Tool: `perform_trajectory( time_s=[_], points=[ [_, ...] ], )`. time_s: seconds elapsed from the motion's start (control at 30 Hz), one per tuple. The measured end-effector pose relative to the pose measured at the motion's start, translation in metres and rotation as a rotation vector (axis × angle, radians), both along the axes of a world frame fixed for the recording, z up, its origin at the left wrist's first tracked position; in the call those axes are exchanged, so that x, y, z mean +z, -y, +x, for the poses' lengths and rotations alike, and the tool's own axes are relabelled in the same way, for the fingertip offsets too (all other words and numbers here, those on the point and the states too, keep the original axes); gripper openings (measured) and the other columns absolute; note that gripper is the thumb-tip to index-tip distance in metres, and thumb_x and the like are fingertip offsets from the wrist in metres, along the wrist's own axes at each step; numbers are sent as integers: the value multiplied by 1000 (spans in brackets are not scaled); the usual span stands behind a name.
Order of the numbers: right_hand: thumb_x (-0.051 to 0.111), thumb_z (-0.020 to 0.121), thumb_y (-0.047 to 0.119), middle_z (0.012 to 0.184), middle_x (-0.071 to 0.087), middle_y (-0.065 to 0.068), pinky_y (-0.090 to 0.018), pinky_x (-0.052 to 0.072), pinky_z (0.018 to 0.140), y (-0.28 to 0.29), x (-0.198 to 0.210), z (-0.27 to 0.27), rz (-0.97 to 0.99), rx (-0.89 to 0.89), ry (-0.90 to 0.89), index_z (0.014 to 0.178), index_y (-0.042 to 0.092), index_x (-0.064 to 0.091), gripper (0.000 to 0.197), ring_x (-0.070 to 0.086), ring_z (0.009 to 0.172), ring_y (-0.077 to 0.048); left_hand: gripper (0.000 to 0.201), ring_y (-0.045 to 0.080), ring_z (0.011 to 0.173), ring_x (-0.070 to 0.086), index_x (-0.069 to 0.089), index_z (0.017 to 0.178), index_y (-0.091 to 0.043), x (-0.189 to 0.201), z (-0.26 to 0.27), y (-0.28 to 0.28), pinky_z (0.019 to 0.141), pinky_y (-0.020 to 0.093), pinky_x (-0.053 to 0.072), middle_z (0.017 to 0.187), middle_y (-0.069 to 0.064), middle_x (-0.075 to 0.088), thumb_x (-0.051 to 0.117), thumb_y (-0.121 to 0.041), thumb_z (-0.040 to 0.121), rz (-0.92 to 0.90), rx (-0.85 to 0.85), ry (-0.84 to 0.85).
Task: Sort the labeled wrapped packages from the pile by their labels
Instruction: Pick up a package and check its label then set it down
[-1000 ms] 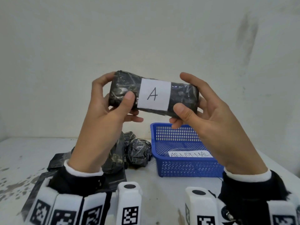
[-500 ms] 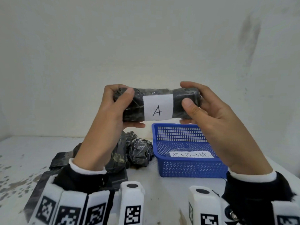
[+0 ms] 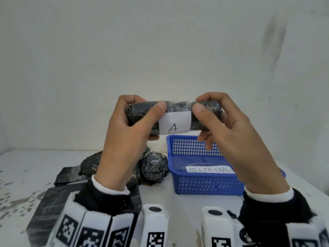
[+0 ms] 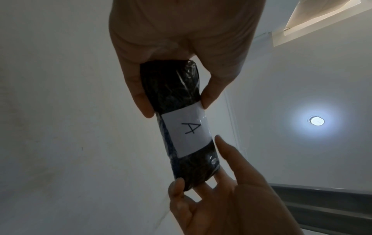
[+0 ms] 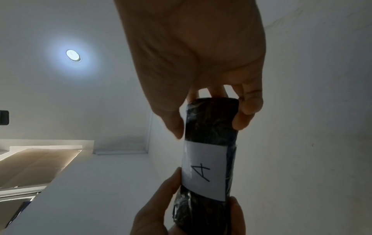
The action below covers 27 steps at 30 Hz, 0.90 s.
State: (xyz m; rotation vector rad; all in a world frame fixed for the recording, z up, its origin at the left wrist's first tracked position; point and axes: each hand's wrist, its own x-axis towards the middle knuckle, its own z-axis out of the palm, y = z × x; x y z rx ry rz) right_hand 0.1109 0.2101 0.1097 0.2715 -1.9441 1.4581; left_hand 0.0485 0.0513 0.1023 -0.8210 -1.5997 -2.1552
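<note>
A black plastic-wrapped package [image 3: 179, 106] with a white paper label marked "A" [image 3: 175, 125] is held up level in front of the wall. My left hand [image 3: 135, 120] grips its left end, thumb on the front. Its right end sits in my right hand [image 3: 210, 113], thumb on top beside the label. In the left wrist view the package [image 4: 171, 89] and label [image 4: 187, 133] run away from the palm. The right wrist view shows the package [image 5: 211, 120] and its label [image 5: 205, 171] the same way. A pile of black wrapped packages [image 3: 153, 166] lies on the table below.
A blue plastic basket [image 3: 204, 184] labelled "ABNORMAL" [image 3: 209, 170] stands on the white table [image 3: 26, 166] at the right, beside the pile. Flat dark packages [image 3: 69, 175] lie at the front left. The wall stands close behind.
Both hands have lowered the package and rolled it so the label now faces lower on the front. Both thumbs have shifted onto the top of the package.
</note>
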Motion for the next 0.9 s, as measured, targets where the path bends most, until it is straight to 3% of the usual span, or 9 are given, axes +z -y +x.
perform_trajectory(
  time_s=[0.07,0.13,0.23,0.37,0.5,0.6,0.7,0.8,0.9],
  points=[
    [69,81,45,92,68,7,-23,54,64,-2,-1,1,66,-3,25,109,41,61,30,59,66,-8,42,13,70,68,51,92,-19,0,0,0,60,32,56,78,-6,67,72,-43,64,-7,34,20],
    [70,86,31,101,69,10,-25,57,74,-6,-1,4,117,0,56,121,48,57,41,64,69,-6,50,15,72,69,50,96,-20,0,-1,1,58,31,56,79,-7,68,71,-49,60,-36,58,29],
    [66,92,12,112,67,6,-23,57,71,-17,3,10,147,-17,68,134,42,54,54,69,68,-10,59,18,70,70,48,103,-20,1,0,3,57,32,57,77,-6,71,65,-57,61,-106,66,73],
    [66,92,14,94,74,1,-23,57,64,-37,7,23,99,-115,15,122,33,63,36,69,67,-13,52,27,63,71,48,111,-22,-1,6,-3,57,36,61,83,-1,73,59,-54,72,-266,-111,186],
    [68,90,13,90,77,-9,-37,60,81,-70,-7,33,-17,-198,116,111,24,65,24,74,77,-31,42,12,73,72,52,118,-28,-14,-2,-14,69,29,58,84,-5,75,54,-53,84,-409,-91,186],
    [71,87,11,87,76,-15,-50,54,92,-103,-29,37,-100,-237,296,106,17,64,21,73,79,-40,30,12,66,70,63,107,-16,-33,-24,-18,72,34,58,78,-3,74,58,-41,91,-389,4,211],
    [70,89,5,88,74,-23,-48,57,87,-132,-58,46,-172,-292,485,104,6,63,17,72,73,-37,23,10,48,59,67,99,-5,-58,-45,-18,59,28,53,63,-3,68,60,-27,94,-482,49,299],
    [67,90,2,96,72,-29,-45,58,86,-154,-89,56,-209,-316,661,104,-1,62,15,72,74,-36,18,12,43,50,67,93,-4,-73,-51,-13,50,24,45,60,-1,64,59,-20,94,-581,83,340],
    [63,93,-1,105,69,-31,-33,62,69,-171,-115,59,-234,-349,765,104,-3,61,11,71,78,-34,15,17,46,48,65,88,-6,-80,-51,-6,52,28,44,63,2,65,58,-17,95,-629,102,359]
  ],
)
